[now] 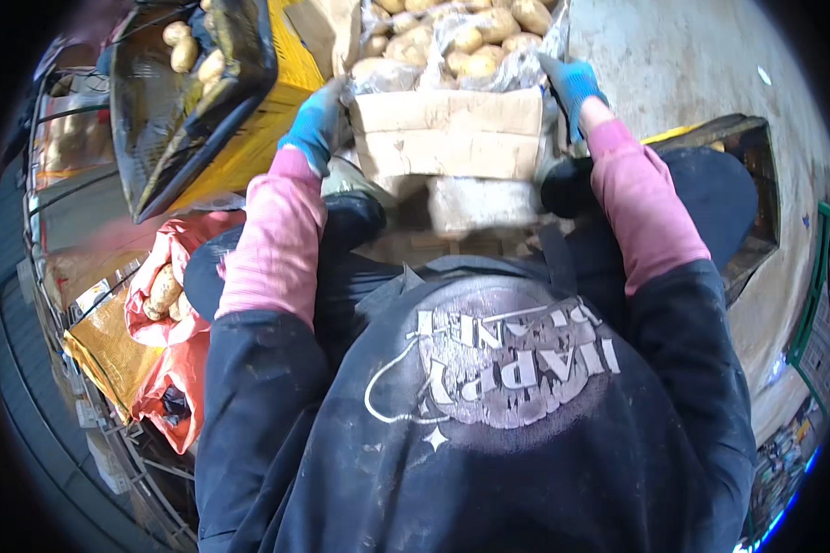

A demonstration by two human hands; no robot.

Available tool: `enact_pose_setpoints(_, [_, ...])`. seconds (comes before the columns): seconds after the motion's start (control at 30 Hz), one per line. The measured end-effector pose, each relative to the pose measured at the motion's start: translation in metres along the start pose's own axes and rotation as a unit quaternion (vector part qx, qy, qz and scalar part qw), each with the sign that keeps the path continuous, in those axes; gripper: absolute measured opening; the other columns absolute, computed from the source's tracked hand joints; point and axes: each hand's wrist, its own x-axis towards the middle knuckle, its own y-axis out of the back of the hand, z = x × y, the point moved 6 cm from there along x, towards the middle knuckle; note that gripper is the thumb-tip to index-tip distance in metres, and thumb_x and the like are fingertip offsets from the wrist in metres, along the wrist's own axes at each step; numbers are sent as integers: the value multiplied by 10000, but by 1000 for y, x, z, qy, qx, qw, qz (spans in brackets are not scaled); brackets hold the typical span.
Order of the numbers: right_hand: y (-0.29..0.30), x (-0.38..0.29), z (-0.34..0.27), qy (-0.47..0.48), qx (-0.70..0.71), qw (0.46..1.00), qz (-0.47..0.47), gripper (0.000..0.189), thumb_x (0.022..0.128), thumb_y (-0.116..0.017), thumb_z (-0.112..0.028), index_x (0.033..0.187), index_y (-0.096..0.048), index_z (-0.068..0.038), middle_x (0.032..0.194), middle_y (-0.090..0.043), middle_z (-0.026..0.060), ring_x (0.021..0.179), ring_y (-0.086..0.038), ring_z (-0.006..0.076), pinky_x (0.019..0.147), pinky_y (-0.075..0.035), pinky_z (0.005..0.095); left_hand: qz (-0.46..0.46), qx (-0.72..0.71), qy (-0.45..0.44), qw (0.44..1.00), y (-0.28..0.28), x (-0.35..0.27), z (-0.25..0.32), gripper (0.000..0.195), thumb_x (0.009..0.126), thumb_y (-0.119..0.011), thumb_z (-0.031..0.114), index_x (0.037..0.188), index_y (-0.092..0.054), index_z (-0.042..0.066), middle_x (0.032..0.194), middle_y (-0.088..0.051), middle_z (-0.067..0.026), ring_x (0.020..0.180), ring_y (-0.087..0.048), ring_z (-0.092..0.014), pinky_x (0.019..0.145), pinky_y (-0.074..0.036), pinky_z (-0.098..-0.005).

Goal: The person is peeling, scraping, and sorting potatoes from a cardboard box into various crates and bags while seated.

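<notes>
A cardboard box (449, 128) full of potatoes (494, 26) stands before me at the top centre, with clear plastic film (449, 41) over and around some of them. My left hand (316, 121), in a blue glove with dark fingers, is at the box's near left corner. My right hand (574, 86), gloved the same way, is at its right side, by the edge of the film. Both hands' fingertips are partly hidden, so their grip on box or film is unclear.
At the upper left a dark liner or tray (159, 117) with some potatoes lies over a yellow plastic crate (249, 138). Red bags (173, 242), one with potatoes, lie at my left. A pale block (481, 204) is below the box. Another dark crate (761, 180) stands at my right.
</notes>
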Motion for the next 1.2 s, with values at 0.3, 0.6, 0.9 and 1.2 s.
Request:
enact_pose_setpoints(0.3, [43, -124, -105, 27, 241, 970, 22, 433, 906, -693, -285, 1237, -584, -29, 966, -634, 30, 673, -573, 112, 486, -481, 236, 8, 504, -403, 764, -139, -50, 32, 658, 779, -742, 473, 1318, -602, 122, 1249, -634, -209, 1149, -620, -341, 989, -477, -440])
enact_pose_setpoints(0.6, [32, -146, -71, -6, 244, 967, -73, 377, 915, -665, -218, 1231, -583, -30, 830, -628, 45, 516, -527, 97, 394, -449, 245, -144, 363, -122, 913, -153, 4, 13, 491, 841, -781, 253, 1234, -599, 21, 974, -673, -76, 915, -625, -153, 821, -515, -263])
enact_pose_setpoints(0.9, [-19, -143, -84, -18, 170, 982, -76, 563, 882, -729, -245, 1350, -496, -37, 884, -630, 47, 544, -553, 90, 376, -441, 224, -146, 212, -396, 881, -148, -60, -9, 490, 751, -733, -68, 1202, -570, 29, 1337, -537, -123, 1259, -494, -209, 1107, -363, -333])
enact_pose_setpoints(1.2, [-33, -164, -68, 27, 298, 930, -212, 758, 789, -575, 37, 1510, -362, -59, 1139, -644, 156, 703, -652, 169, 431, -512, 278, -106, 178, -366, 907, -158, -75, -19, 959, 693, -856, 24, 1468, -292, 33, 1301, -500, -128, 1153, -552, -210, 940, -520, -320])
